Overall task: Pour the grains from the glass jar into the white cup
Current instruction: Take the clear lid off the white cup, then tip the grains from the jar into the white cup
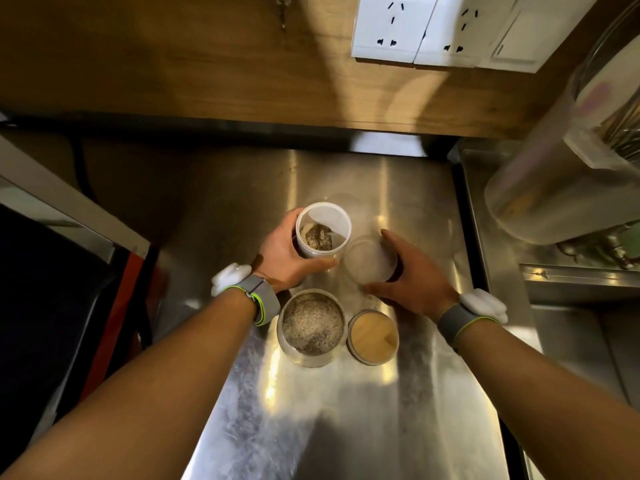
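Observation:
A white cup (323,216) stands on the steel counter (363,410) with a small heap of dark grains inside. My left hand (284,258) is wrapped around its left side. Just right of the cup, a translucent round lid (369,259) is held by my right hand (412,271), fingers curled around its right edge. Nearer to me, the open glass jar (311,327) stands upright, holding speckled grains. Its wooden lid (373,337) lies flat on the counter beside it, to the right.
A wooden wall panel with white power sockets (426,29) rises behind the counter. At the right, a large blurred translucent container (554,181) hangs over a steel sink area (571,278). The counter's left edge drops to a dark gap.

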`<state>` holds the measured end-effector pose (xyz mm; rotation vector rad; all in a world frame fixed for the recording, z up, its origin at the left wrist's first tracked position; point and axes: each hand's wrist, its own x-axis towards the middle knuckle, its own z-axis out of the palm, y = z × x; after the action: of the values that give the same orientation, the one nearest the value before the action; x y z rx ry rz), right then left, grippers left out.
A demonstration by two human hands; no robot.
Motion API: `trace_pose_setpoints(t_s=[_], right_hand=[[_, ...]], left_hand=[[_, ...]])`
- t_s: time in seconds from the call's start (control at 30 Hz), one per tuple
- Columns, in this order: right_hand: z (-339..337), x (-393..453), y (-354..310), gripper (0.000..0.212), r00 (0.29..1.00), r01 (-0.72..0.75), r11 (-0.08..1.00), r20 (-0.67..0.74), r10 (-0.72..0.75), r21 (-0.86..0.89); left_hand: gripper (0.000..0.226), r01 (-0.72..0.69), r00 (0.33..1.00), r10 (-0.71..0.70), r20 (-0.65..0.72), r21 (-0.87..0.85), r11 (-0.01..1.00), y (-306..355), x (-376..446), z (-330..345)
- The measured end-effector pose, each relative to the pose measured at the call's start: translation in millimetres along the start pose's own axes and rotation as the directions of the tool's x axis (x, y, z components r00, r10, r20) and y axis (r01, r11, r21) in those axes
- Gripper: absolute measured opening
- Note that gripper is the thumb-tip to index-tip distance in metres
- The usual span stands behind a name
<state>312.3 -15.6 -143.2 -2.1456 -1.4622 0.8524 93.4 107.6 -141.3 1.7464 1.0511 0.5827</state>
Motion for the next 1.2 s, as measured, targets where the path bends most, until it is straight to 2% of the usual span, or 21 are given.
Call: trace_pose_setpoints(t_s=[0.17,0.43,0.57,0.73,0.83,0.93,1.1,1.2], right_hand=[[7,-2,3,0.101,1.000,0.013,0.992,-0.011,-0.015,-0.125],[7,1,0,0.108,1.000,-0.014,0.994,-0.020,0.012,-0.105],[3,-11,-7,0.106,0.999,-0.025,1.000,-0.039,0.025,-0.011],[1,-45,-25,0.093,0.994,0.057,0.975,-0.099,-0.036,0.217],[4,-67,-35,0.093,0.991,0.122,0.964,0.016,-0.130,0.236],[13,-81,-46,0.107,0.968,0.143,0.953,0.161,-0.190,0.268],[35,-83,-60,0.114,0.958,0.091,0.898,0.209,-0.197,0.430],[43,-76,-67,0.110,0.950,0.164,0.897,0.179,-0.256,0.411]], left_hand=[[0.083,0.008,1.000,-0.008,0.011,0.020,1.000,1,-1,1],[0.082,0.042,0.999,-0.042,0.011,0.004,0.999,3,-1,-1],[0.083,0.065,0.997,-0.064,0.043,-0.028,0.997,6,1,-5],[0.104,0.110,0.989,-0.097,0.111,-0.115,0.987,4,-5,-15],[0.109,0.151,0.980,-0.131,0.148,-0.132,0.980,-7,-13,-27],[0.109,0.163,0.979,-0.144,0.145,-0.131,0.978,-13,-18,-32],[0.115,0.096,0.987,-0.075,0.145,-0.141,0.985,-10,-9,-21],[0.109,0.053,0.989,-0.029,0.146,-0.166,0.985,-6,-1,-12]])
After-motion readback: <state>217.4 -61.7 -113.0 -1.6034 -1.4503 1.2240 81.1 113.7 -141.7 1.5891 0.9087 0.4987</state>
